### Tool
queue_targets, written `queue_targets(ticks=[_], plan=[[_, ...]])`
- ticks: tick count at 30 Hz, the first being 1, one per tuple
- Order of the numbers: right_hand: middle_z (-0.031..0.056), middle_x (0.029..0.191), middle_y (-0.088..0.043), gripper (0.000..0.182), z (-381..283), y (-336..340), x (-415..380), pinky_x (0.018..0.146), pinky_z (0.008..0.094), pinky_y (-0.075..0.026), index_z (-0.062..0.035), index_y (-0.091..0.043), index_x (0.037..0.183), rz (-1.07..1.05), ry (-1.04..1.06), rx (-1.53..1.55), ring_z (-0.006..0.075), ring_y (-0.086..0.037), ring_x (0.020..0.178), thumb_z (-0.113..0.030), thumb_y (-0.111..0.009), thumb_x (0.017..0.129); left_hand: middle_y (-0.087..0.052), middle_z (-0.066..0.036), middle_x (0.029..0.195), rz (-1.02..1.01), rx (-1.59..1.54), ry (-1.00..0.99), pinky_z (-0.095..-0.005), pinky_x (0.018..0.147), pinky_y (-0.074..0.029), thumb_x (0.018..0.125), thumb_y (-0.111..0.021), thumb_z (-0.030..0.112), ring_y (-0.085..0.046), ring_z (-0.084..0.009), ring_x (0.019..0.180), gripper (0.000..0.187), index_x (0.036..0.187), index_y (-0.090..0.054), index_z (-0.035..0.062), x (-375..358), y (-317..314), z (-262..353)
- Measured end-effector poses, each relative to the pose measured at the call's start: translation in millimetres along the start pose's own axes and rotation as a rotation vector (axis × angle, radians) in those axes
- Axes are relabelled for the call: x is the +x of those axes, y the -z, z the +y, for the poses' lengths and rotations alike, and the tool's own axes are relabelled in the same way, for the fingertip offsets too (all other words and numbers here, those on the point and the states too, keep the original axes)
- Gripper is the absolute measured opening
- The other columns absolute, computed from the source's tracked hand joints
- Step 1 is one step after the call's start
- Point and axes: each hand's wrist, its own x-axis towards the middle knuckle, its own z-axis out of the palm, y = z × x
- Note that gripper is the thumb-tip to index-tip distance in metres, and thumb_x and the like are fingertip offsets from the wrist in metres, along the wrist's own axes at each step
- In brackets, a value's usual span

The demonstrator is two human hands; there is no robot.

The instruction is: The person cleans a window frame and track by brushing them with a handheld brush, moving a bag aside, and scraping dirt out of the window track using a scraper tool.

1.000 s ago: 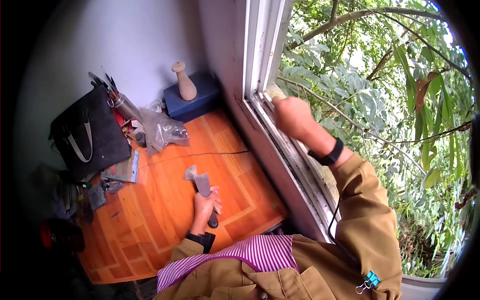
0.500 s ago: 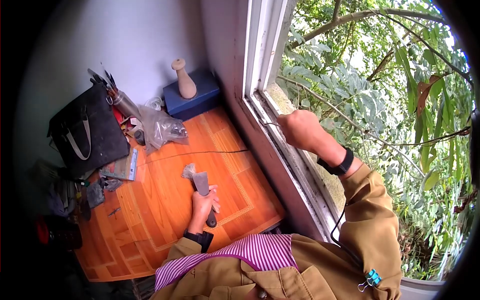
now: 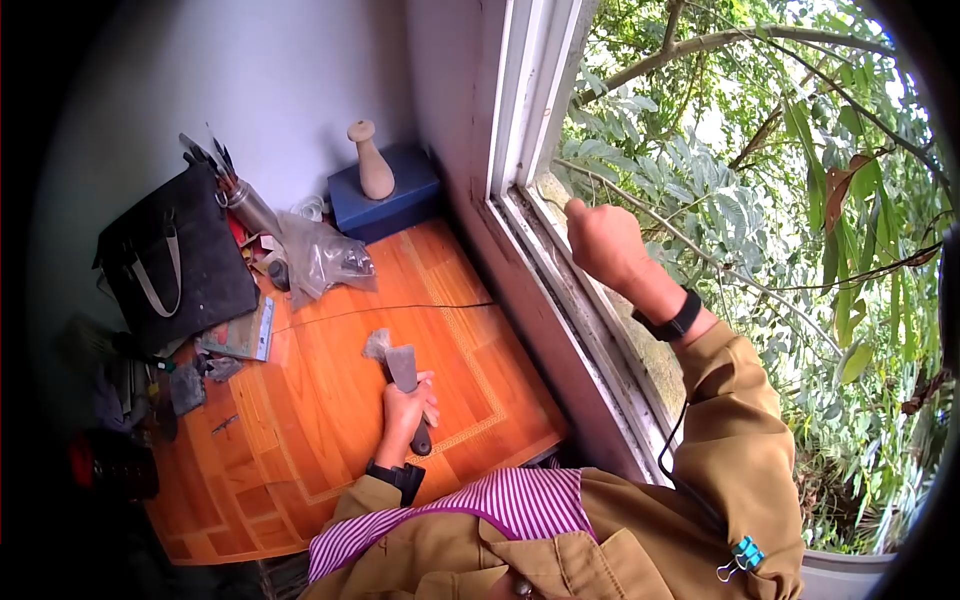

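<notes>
My left hand is closed around a scraper with a flat grey blade and a black handle, held over the wooden table with the blade pointing away from me. Beyond the blade lies a crumpled piece of clear plastic. At the window, my right hand makes a fist above the outer side of the sliding track. A thin, dark, wire-like piece sticks out of its fingers; its kind cannot be made out. Dark dirt lines the grooves of the track.
A blue box with a pale wooden vase-shaped piece stands in the corner. Left of it are a plastic bag, a metal cup of tools and a black bag. A thin cable crosses the table. Branches hang outside.
My right hand has lifted slightly away from the track, toward the outside, and the wire-like piece has come up out of the groove. The left hand with the scraper has stayed put.
</notes>
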Motion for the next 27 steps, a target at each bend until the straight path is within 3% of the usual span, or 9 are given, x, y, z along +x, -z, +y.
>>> queue_targets(ticks=[7, 8, 13, 16, 19, 22, 23, 27], plan=[[0.0196, 0.064, -0.059, 0.008, -13.9, -9.6, 3.5, 0.058, 0.0473, -0.049, -0.0025, -0.054, 0.077, -0.136, 0.041, 0.141, 0.0385, -0.060, 0.065, -0.009, -0.052, 0.073, -0.054, -0.009, 0.061, -0.004, 0.003, 0.000, -0.0275, 0.037, -0.043, 0.089, -0.049, 0.008, -0.053, -0.0156, 0.040, 0.025, 0.108, -0.054, -0.0080, -1.7, -1.7, 3.0], [0.0190, 0.060, -0.057, 0.014, -9.5, -28.6, 8.6, 0.055, 0.0467, -0.047, -0.0043, -0.055, 0.071, -0.078, 0.050, 0.150, 0.0392, -0.058, 0.059, -0.014, -0.051, 0.080, -0.054, -0.009, 0.061, 0.004, 0.004, 0.007, -0.0275, 0.037, -0.044, 0.089, -0.049, 0.008, -0.053, -0.0157, 0.040, 0.025, 0.108, -0.055, -0.0079, -2.1, -2.1, 4.4], [0.0203, 0.063, -0.057, 0.012, -9.9, -49.2, 40.6, 0.055, 0.0460, -0.048, -0.0040, -0.058, 0.074, -0.111, 0.001, 0.178, 0.0371, -0.059, 0.061, -0.013, -0.051, 0.078, -0.054, -0.009, 0.060, -0.005, -0.015, -0.013, -0.0276, 0.036, -0.043, 0.089, -0.051, 0.008, -0.053, -0.0154, 0.040, 0.024, 0.107, -0.056, -0.0063, 2.6, -0.4, -5.4], [0.0174, 0.057, -0.055, 0.006, -23.6, -34.1, 33.8, 0.051, 0.0459, -0.047, -0.0040, -0.056, 0.072, -0.002, 0.156, 0.015, 0.0363, -0.058, 0.055, -0.008, -0.051, 0.072, -0.054, -0.008, 0.060, 0.019, -0.001, -0.007, -0.0275, 0.034, -0.042, 0.088, -0.052, 0.009, -0.054, -0.0151, 0.040, 0.023, 0.106, -0.057, -0.0055, -1.1, -1.2, 0.4], [0.0193, 0.058, -0.056, 0.008, -24.7, -19.2, 22.9, 0.052, 0.0466, -0.047, -0.0035, -0.054, 0.070, 0.028, 0.059, 0.027, 0.0378, -0.058, 0.057, -0.009, -0.051, 0.074, -0.054, -0.008, 0.059, 0.026, 0.004, -0.003, -0.0275, 0.034, -0.042, 0.089, -0.052, 0.009, -0.054, -0.0153, 0.040, 0.023, 0.106, -0.057, -0.0058, 2.5, -0.8, -3.2], [0.0238, 0.062, -0.056, 0.019, -1.4, -18.9, 29.9, 0.058, 0.0484, -0.046, -0.0002, -0.053, 0.066, 0.109, -0.083, 0.239, 0.0425, -0.056, 0.061, -0.015, -0.049, 0.078, -0.054, -0.008, 0.060, -0.011, -0.028, 0.005, -0.0277, 0.034, -0.042, 0.089, -0.051, 0.006, -0.054, -0.0149, 0.041, 0.023, 0.107, -0.057, -0.0064, 1.5, 0.9, -2.4], [0.0254, 0.067, -0.058, 0.017, 3.1, -16.9, 32.8, 0.063, 0.0497, -0.048, 0.0005, -0.055, 0.071, 0.067, -0.134, 0.247, 0.0427, -0.059, 0.067, -0.015, -0.050, 0.078, -0.054, -0.008, 0.060, -0.009, -0.036, 0.002, -0.0277, 0.034, -0.042, 0.089, -0.051, 0.006, -0.054, -0.0149, 0.041, 0.023, 0.107, -0.057, -0.0064, 0.7, 0.2, -0.9], [0.0253, 0.066, -0.057, 0.018, 4.7, -24.1, 41.8, 0.061, 0.0489, -0.046, 0.0010, -0.055, 0.069, 0.139, -0.137, 0.314, 0.0432, -0.057, 0.065, -0.013, -0.049, 0.078, -0.054, -0.008, 0.061, 0.003, -0.033, 0.012, -0.0281, 0.034, -0.042, 0.089, -0.050, 0.006, -0.054, -0.0155, 0.041, 0.023, 0.107, -0.056, -0.0066, 1.3, -0.1, -2.1]])
